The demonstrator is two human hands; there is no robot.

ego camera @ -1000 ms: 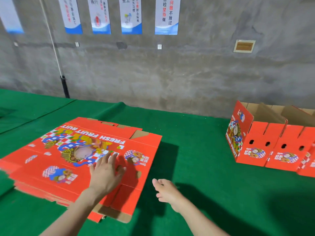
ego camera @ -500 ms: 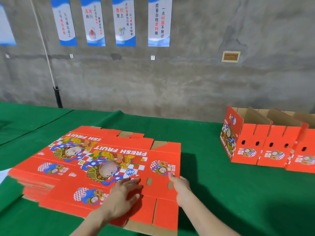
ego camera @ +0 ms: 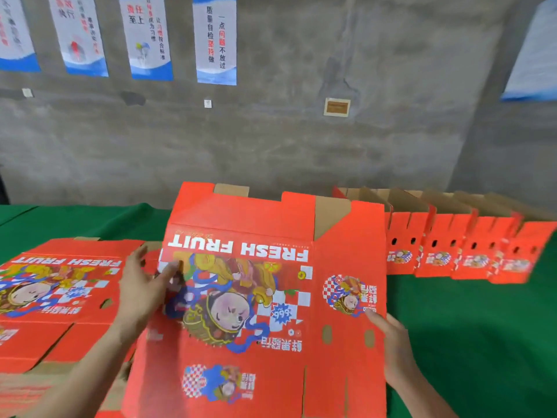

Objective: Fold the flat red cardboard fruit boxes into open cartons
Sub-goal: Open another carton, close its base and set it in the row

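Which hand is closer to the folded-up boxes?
Right. The right hand grips the lifted box's right edge, toward the folded cartons; the left hand grips its left edge, farther off.

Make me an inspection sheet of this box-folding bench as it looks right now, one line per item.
Surface: green cloth-covered table.
Job's things: one flat box held tilted up off the table; stack of flat boxes to its left; row of folded cartons, tops open, behind at the right.
Clutter: nothing seen.
Hands: left hand grips the flat box's left edge, thumb on the printed face; right hand holds its right edge.
Cables: nothing seen.
Surroundings: grey concrete wall with posters and a small plaque.
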